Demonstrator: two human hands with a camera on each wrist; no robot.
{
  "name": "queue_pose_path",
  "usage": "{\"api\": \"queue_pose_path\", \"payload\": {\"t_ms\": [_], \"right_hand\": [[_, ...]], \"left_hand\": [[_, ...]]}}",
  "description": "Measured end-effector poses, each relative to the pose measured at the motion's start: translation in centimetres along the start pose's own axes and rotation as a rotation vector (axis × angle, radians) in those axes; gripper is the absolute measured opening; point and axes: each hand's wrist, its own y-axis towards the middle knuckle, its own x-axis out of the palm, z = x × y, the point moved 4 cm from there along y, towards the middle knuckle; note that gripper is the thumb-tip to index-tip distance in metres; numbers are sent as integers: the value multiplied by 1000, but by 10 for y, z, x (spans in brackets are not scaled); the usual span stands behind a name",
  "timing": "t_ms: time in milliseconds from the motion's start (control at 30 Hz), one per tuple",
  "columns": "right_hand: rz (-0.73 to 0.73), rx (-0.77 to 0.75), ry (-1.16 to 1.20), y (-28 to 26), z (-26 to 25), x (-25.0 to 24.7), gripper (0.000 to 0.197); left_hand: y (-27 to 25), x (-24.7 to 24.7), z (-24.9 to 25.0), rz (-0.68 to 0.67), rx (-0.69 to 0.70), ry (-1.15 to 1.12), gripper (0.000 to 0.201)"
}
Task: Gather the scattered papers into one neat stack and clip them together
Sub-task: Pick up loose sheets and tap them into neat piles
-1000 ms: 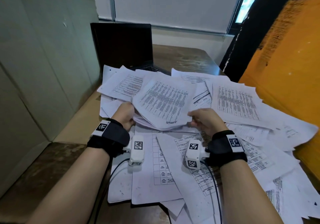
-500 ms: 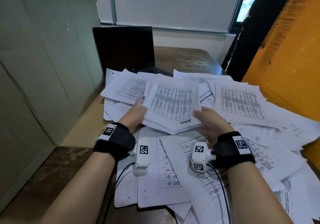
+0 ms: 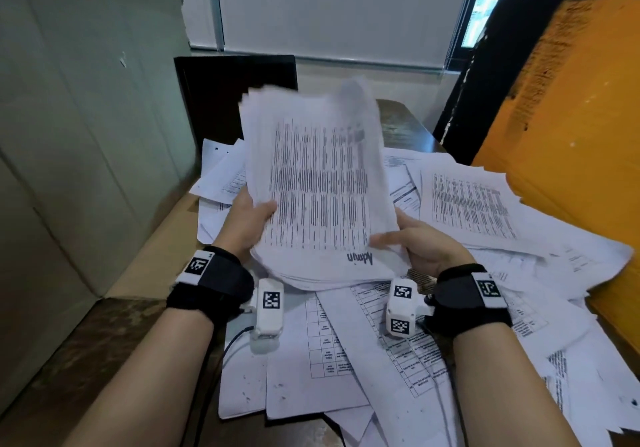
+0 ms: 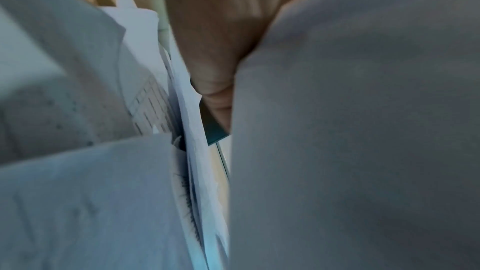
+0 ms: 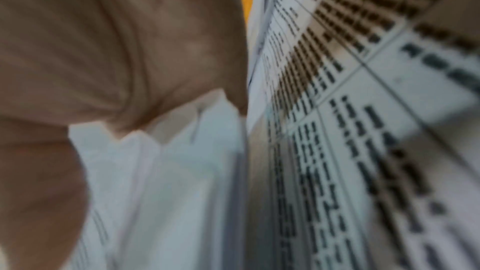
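Observation:
Both hands hold a thick bundle of printed papers (image 3: 318,190) tilted up on its near edge over the desk, its top sheet showing a dense table and the word "Admin". My left hand (image 3: 249,218) grips the bundle's left edge, thumb on the front. My right hand (image 3: 415,242) grips the lower right corner, thumb across the front sheet. The bundle's back (image 4: 350,130) fills the left wrist view beside my left hand (image 4: 215,34). The right wrist view is blurred: my right hand (image 5: 103,59) on the bundle's edges (image 5: 168,171). Scattered papers (image 3: 478,204) cover the desk. No clip shows.
A dark laptop (image 3: 235,97) stands open behind the bundle. An orange box (image 3: 571,135) rises at the right, cardboard panels (image 3: 86,135) at the left. Brown desk (image 3: 86,360) shows at the near left, beyond the loose sheets (image 3: 311,360).
The bundle has been lifted from lying nearly flat on the pile to standing tilted up on its near edge. Both hands rose with it and kept their grips on its sides.

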Motion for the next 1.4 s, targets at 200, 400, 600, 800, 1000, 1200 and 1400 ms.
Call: {"api": "queue_pose_path", "payload": {"t_ms": [200,400,600,800,1000,1200,1400], "right_hand": [[358,-372,-57,-8,-35,17,35],[406,-599,-225,-49,-96,24,54],[395,-727,43,-78,-124,38,67],[478,-737,126,-90,-123,41,46],[403,-304,-32,-81,-61,14,61],[501,-410,19,-69,-63,47,32],[357,-361,-114,-66,-47,27,60]], "left_hand": [[-26,12,53,143,400,-4,25],[-41,7,121,328,692,73,36],[-67,22,158,297,758,-49,53],[-77,29,160,423,816,6,30],[-45,21,89,-17,216,210,96],[-67,42,95,312,429,158,25],[-61,25,76,135,176,38,62]]}}
